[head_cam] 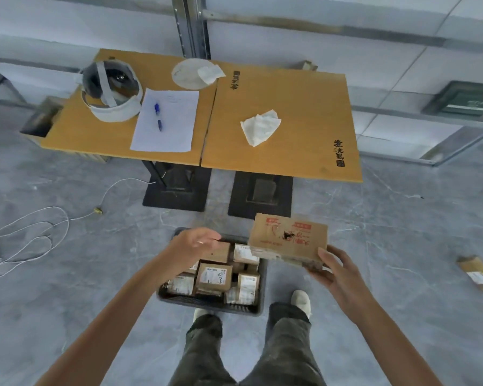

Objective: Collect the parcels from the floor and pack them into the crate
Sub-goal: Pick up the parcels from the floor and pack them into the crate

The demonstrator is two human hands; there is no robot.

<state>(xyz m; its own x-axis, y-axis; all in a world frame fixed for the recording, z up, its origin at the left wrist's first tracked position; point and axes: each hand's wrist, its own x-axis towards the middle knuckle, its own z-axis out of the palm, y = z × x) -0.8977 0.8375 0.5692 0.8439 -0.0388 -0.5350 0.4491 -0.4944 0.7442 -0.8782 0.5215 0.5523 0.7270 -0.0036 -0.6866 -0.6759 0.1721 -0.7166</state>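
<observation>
We held the big parcel (289, 238) by one near corner, right hand (335, 270) curled round it, over the far-right corner of the crate (207, 305); left hand (194, 243) slack, empty. Crate looked full w/ pkgs (214, 275), so the parcel could slip or perch badly.

The setting was a bare, utilitarian workroom used for parcel handling. Indicators: a grey concrete floor (67, 288), white panel walls (318, 12) on exposed metal framing (191, 23), two pedestal-mounted wooden tabletops (304, 107) carrying a paper sheet (168, 135) and pen (158, 117), a loose white cable (31, 232) on the floor, and a black crate (207, 303) of labelled parcels (214, 277).
</observation>
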